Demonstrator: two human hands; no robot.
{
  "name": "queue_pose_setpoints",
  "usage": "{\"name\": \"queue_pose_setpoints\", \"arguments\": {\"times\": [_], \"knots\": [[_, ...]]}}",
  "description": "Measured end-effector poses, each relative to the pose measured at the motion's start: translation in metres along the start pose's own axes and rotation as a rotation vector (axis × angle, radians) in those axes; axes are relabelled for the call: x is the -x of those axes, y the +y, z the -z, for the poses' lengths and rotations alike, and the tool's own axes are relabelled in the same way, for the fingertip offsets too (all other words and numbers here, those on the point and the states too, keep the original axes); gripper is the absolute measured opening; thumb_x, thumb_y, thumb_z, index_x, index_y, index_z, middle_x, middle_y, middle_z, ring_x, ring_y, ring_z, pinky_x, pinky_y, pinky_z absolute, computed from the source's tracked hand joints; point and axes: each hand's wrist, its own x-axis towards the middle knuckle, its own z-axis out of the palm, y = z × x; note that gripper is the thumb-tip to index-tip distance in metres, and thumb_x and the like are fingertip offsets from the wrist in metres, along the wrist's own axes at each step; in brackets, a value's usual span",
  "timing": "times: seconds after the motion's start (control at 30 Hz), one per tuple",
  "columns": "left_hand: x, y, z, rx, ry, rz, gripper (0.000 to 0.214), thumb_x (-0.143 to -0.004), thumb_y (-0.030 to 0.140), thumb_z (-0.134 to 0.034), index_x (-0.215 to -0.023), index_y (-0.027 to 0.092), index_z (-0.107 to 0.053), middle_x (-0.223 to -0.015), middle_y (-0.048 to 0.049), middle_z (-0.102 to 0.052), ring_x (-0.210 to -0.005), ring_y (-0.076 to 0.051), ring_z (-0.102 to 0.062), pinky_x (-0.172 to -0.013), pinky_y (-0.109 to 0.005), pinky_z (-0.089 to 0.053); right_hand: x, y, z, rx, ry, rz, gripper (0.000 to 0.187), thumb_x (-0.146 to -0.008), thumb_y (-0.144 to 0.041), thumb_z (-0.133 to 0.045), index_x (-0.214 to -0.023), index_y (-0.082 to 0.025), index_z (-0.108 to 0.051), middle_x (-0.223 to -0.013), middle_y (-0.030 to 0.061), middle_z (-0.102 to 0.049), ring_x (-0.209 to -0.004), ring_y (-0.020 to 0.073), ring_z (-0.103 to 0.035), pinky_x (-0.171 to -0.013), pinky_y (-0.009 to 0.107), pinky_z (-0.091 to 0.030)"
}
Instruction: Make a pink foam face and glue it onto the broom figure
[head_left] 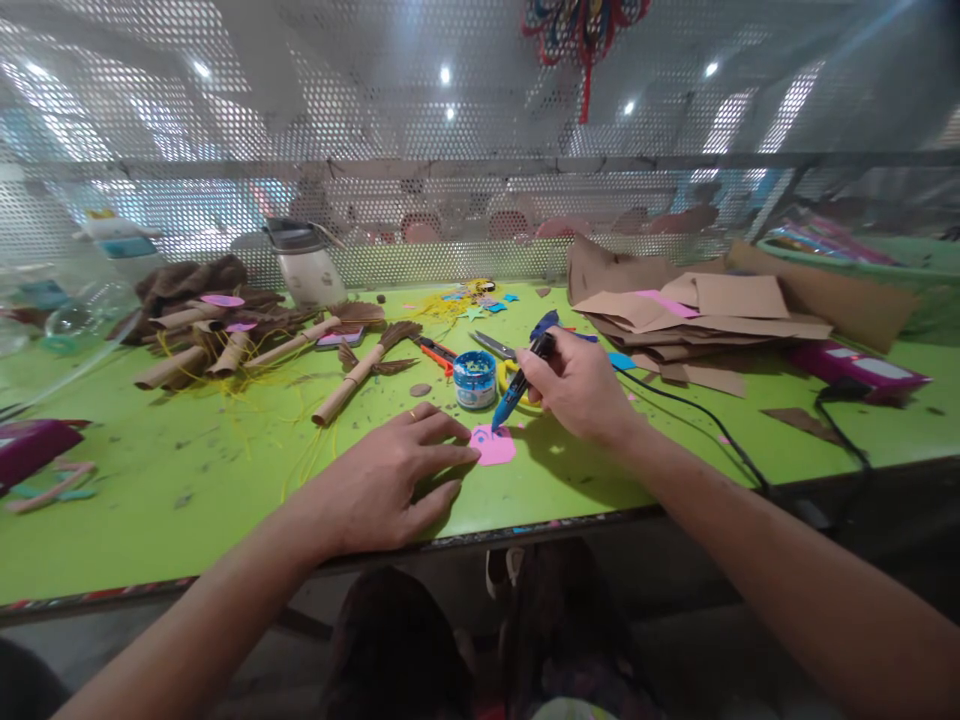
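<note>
Way over at 9 o'clock of the lime-green table (187, 470) there's a glossy magenta box (30, 445) with a few pale foam strips just below it. Moving right, a heap of rolled brown paper tubes with frayed, broom-like ends (225, 345) sits around 10 o'clock, tangled with thin yellow threads, and one longer paper broom (360, 372) lies on a diagonal toward the middle. The left hand (390, 480) is spread flat on the tabletop, fingers open and holding nothing, its fingertips touching the left edge of a small flat pink foam shape (495, 447). Just past that, at 12 o'clock of the pink piece, stands a little round blue tub (475, 380), with orange-handled scissors (437, 353) beside it. The right hand (581, 390) is closed around a slim blue glue pen (521, 385), held pencil-style with its tip down on the pink shape; a black cord (697, 415) trails off it toward 3 o'clock. Farther right, a loose stack of matte brown cardboard sheets (712, 310) is piled near the perforated metal screen (450, 200).
</note>
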Motion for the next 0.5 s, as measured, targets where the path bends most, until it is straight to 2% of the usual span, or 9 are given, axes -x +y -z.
{"name": "queue_pose_setpoints", "arguments": {"times": [0.5], "knots": [[-0.0007,0.0011,0.0011,-0.004,-0.005,0.002,0.036,-0.090,0.024,-0.050,-0.122,0.025,-0.065,-0.119,-0.0087,-0.062,-0.109,-0.026,-0.056,-0.097,-0.045,-0.045,0.0002,-0.0004,0.0006,0.015,0.007,0.002,0.028,-0.087,-0.041,-0.054,-0.069,-0.021,-0.046,-0.054,-0.0034,-0.050,-0.050,0.0105,-0.046,-0.049,0.024,-0.034]]}}
